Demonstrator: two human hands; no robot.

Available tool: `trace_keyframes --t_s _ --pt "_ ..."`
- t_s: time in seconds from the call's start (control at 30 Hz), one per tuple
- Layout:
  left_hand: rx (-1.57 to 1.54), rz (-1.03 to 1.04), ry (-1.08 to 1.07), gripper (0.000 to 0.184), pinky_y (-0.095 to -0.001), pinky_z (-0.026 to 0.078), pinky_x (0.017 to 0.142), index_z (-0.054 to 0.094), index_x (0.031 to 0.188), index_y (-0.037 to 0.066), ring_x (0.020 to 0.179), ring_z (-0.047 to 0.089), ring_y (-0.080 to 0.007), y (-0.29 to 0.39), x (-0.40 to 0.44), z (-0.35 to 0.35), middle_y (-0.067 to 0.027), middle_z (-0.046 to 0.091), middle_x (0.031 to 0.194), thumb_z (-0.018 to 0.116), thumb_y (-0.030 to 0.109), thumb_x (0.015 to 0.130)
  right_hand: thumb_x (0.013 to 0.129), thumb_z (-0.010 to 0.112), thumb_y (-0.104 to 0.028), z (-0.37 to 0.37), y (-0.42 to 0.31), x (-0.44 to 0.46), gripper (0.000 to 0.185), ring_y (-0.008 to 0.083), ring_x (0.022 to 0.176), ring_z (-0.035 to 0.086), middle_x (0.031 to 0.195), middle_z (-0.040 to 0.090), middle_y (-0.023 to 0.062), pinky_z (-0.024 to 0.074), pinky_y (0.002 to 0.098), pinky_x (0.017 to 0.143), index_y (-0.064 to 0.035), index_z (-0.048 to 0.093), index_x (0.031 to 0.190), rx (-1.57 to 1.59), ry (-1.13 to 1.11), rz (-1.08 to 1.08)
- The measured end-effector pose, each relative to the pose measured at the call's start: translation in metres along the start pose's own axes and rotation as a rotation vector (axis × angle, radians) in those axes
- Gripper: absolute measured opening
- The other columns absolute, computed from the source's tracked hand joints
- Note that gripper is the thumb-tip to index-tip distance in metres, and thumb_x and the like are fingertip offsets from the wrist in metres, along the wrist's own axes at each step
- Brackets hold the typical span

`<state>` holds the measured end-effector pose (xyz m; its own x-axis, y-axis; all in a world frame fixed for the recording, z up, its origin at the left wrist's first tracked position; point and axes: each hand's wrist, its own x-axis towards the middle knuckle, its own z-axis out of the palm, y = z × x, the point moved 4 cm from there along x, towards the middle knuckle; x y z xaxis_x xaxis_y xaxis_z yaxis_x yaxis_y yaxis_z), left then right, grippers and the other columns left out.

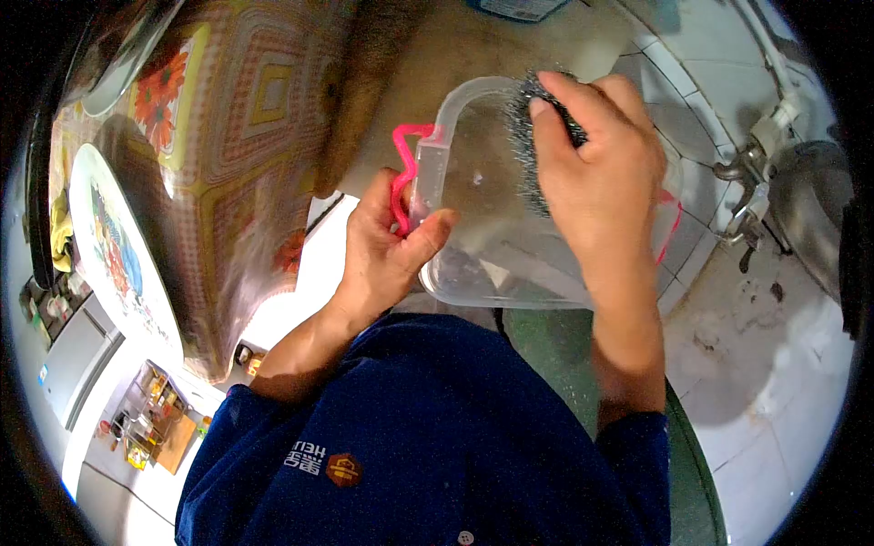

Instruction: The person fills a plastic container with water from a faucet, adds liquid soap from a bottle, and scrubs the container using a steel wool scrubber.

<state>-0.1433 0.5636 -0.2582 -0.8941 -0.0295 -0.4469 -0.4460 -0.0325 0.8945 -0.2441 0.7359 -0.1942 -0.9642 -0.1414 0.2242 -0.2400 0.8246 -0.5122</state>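
A clear plastic box (431,168) with rounded corners is held in front of my body, its inside facing up. My left hand (382,250) is closed around its left rim, the thumb over the edge, next to a bent pink handle (407,173). In my right hand (605,173) a dark steel wool scourer (525,136) is pinched between thumb and fingers. The scourer lies over the right half of the box and appears to touch it. My right hand hides part of the box's right side, where another pink piece (675,227) shows.
To the left stands a table with a patterned cloth (228,155) and a white oval panel (114,237) with a printed picture. A metal tap (751,187) and a round metal pan (810,209) are at the right, by white tiles. Below the box is a green surface (564,364).
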Motion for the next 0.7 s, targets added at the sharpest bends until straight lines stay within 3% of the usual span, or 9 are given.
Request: trace_keyframes --t_s 0.1,0.23,0.4,0.47,0.5,0.57,0.63,0.7 --pt "0.004 0.028 0.002 0.024 -0.0197 0.039 0.059 0.052 0.095 0.004 0.068 0.045 -0.0033 -0.002 0.000 0.000 0.0046 0.052 0.077 0.073 0.012 0.085 0.081 0.070 -0.011 0.013 -0.020 -0.004 0.019 0.0278 0.073 0.064 0.083 0.062 0.0101 0.0509 0.0362 0.067 -0.0085 0.071 0.099 0.107 -0.044 0.020" --pt "0.019 0.046 -0.005 0.026 -0.0200 0.039 0.059 0.053 0.095 0.004 0.068 0.045 -0.0039 -0.002 0.001 -0.005 0.0047 0.052 0.077 0.073 0.014 0.085 0.082 0.068 -0.012 0.018 -0.029 -0.009 0.017 0.0286 0.071 0.063 0.083 0.059 0.0085 0.0504 0.0384 0.062 -0.0097 0.071 0.099 0.058 -0.121 -0.102" --pt "0.050 -0.008 -0.018 0.031 -0.0208 0.041 0.062 0.053 0.102 0.002 0.070 0.047 -0.0050 -0.001 0.000 -0.006 0.0036 0.053 0.080 0.074 0.015 0.084 0.081 0.068 -0.013 -0.023 0.026 -0.011 0.020 0.0292 0.074 0.062 0.082 0.060 0.0098 0.0494 0.0378 0.066 -0.0091 0.072 0.100 -0.135 -0.001 0.072" --pt "0.022 -0.004 -0.056 0.044 -0.0221 0.045 0.070 0.047 0.118 0.001 0.081 0.052 -0.0076 0.002 0.001 -0.006 -0.0013 0.058 0.092 0.072 0.011 0.084 0.081 0.067 -0.015 -0.028 0.039 -0.014 0.021 0.0310 0.075 0.062 0.082 0.060 0.0109 0.0496 0.0399 0.066 -0.0094 0.071 0.100 -0.151 0.044 0.117" --pt "0.022 -0.010 -0.053 0.044 -0.0221 0.045 0.070 0.047 0.118 0.001 0.081 0.052 -0.0076 0.005 0.002 -0.005 -0.0013 0.058 0.092 0.072 0.011 0.084 0.081 0.068 -0.015 -0.030 0.042 -0.016 0.021 0.0312 0.075 0.062 0.082 0.060 0.0110 0.0495 0.0394 0.067 -0.0096 0.071 0.101 -0.121 0.067 0.141" --pt "-0.080 0.103 -0.075 0.065 -0.0240 0.046 0.079 0.033 0.137 0.001 0.095 0.055 -0.0114 0.019 0.007 0.001 -0.0079 0.058 0.109 0.068 0.003 0.082 0.081 0.069 -0.016 -0.028 0.041 -0.017 0.021 0.0314 0.076 0.061 0.082 0.060 0.0111 0.0494 0.0388 0.068 -0.0097 0.071 0.101 -0.089 0.094 0.166" --pt "-0.048 0.137 -0.067 0.072 -0.0249 0.047 0.081 0.028 0.141 0.002 0.098 0.055 -0.0125 0.023 0.009 0.003 -0.0096 0.057 0.114 0.066 0.000 0.080 0.081 0.069 -0.017 -0.012 0.020 -0.011 0.021 0.0323 0.079 0.062 0.084 0.060 0.0111 0.0505 0.0400 0.070 -0.0092 0.070 0.101 -0.021 0.044 0.089" --pt "-0.017 0.168 -0.066 0.078 -0.0257 0.047 0.083 0.023 0.145 0.003 0.101 0.055 -0.0136 0.023 0.010 0.005 -0.0114 0.055 0.120 0.064 -0.004 0.079 0.081 0.072 -0.015 0.011 -0.003 -0.009 0.024 0.0278 0.081 0.063 0.090 0.064 0.0103 0.0501 0.0340 0.073 -0.0081 0.071 0.104 0.133 -0.005 -0.016"
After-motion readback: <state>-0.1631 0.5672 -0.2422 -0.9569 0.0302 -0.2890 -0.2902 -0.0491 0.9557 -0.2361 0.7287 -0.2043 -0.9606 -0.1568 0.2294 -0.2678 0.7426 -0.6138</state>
